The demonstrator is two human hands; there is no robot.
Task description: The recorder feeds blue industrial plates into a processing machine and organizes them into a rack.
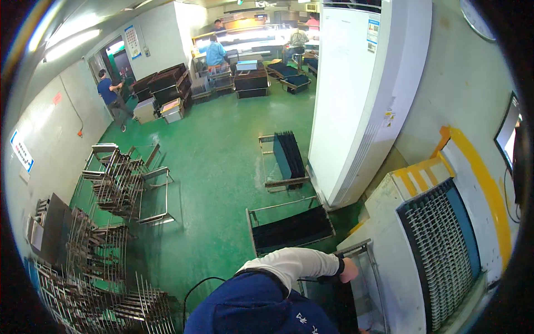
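- One hand [349, 271], in a white sleeve with a dark wrist band, is seen at the lower middle of the view; which hand it is cannot be told, and the other hand is not seen
- The grip is laid on the top rail of a metal rack [364, 247] beside a grey machine [389, 245]; whether it is clenched or released cannot be told
- The rack's long axis is seen to run from the grip down toward the lower edge of the view, along the machine's side
- A dark panel [328, 295] is seen standing just below the grip, inside the rack
- Just above the grip, a low cart of dark sheets [292, 228] is set on the green floor [222, 161], lengthwise across the view
- Farther above it, a second cart with upright dark sheets [286, 158] is placed beside a tall white cabinet [356, 100]
- Well to the left of the grip, empty wire racks [119, 181] are piled
- The way past the grip to the right is blocked by the machine, with its mesh grille [436, 250]
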